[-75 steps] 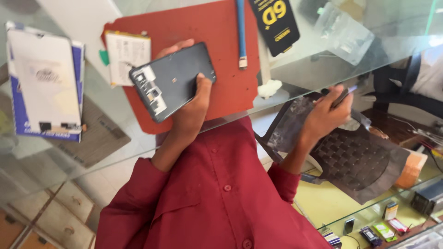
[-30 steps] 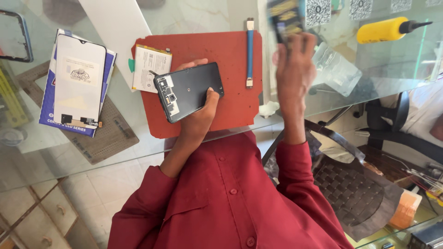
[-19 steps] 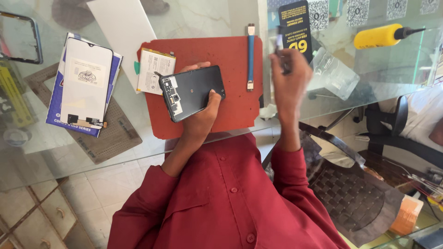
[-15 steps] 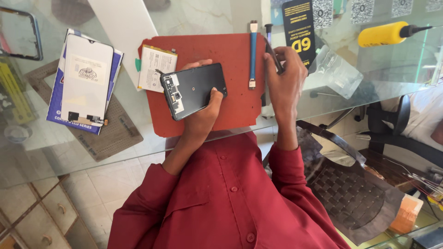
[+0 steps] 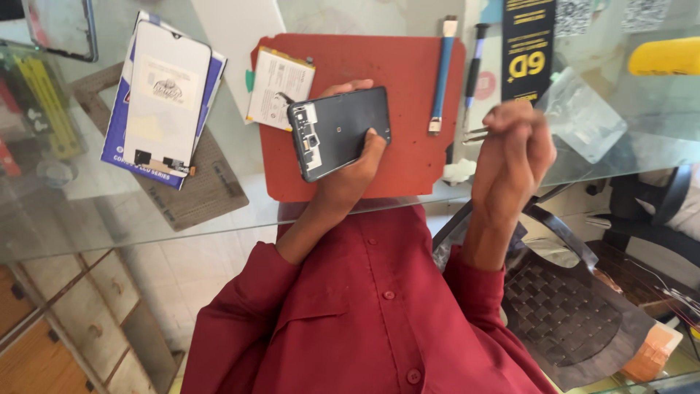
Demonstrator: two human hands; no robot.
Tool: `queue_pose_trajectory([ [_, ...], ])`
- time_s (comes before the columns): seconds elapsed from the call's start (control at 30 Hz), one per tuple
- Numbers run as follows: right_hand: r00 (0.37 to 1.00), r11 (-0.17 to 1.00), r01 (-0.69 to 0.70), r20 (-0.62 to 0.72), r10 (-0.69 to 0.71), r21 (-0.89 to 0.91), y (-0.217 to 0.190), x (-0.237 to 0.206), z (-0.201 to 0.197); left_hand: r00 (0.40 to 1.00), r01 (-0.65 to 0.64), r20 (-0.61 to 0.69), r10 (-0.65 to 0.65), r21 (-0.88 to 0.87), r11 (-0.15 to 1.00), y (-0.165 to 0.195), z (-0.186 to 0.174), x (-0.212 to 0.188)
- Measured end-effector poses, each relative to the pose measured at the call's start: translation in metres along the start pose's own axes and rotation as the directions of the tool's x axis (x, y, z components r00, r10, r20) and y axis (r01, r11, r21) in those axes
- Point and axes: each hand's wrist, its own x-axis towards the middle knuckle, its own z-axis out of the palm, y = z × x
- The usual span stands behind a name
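1. Phone repair shop: glass counter carrying a red work mat.
2. Opened phone, loose battery, blue pry tool, boxed replacement screen.

L hand covers the phone's lower edge; fingers wrap under it, unseen. R hand is fisted round the tweezers, only the tips poke out at 9 o'clock, body hidden, tips too small to tell if anything's pinched. Yellow tool at 2 o'clock is blurred and cut by the right edge. Black card is cut by the top edge. Framed screen at 11 o'clock is cut at top. Battery is partly under the phone. Stuff under the glass table at 4 o'clock is murky.
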Motion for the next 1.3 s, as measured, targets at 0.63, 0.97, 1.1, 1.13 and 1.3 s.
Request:
queue_pose_trajectory([
  [0.63, 0.982, 0.766, -0.135, 0.018, 0.189, -0.629, 0.009, 0.029, 0.117, 0.998, -0.037, 0.055, 0.038, -0.013, 0.999, -0.002, -0.008, -0.003],
  [0.97, 0.995, 0.626, 0.009, 0.071, 0.074, -0.780, 0.000, 0.034, 0.115, 0.952, -0.250, 0.202, 0.229, 0.085, 0.965, -0.009, -0.003, -0.004],
  [1.1, 0.998, 0.613, 0.030, 0.058, 0.025, -0.790, 0.001, 0.030, 0.121, 0.966, -0.190, 0.178, 0.187, -0.002, 0.982, -0.012, -0.002, -0.005],
  [1.13, 0.998, 0.610, 0.008, 0.044, 0.043, -0.793, 0.001, 0.030, 0.122, 0.971, -0.171, 0.169, 0.171, -0.016, 0.985, -0.012, -0.001, -0.005],
  [1.3, 0.999, 0.628, 0.002, 0.023, 0.026, -0.778, 0.005, 0.029, 0.129, 0.976, -0.148, 0.156, 0.149, -0.019, 0.989, -0.013, -0.003, -0.006],
])
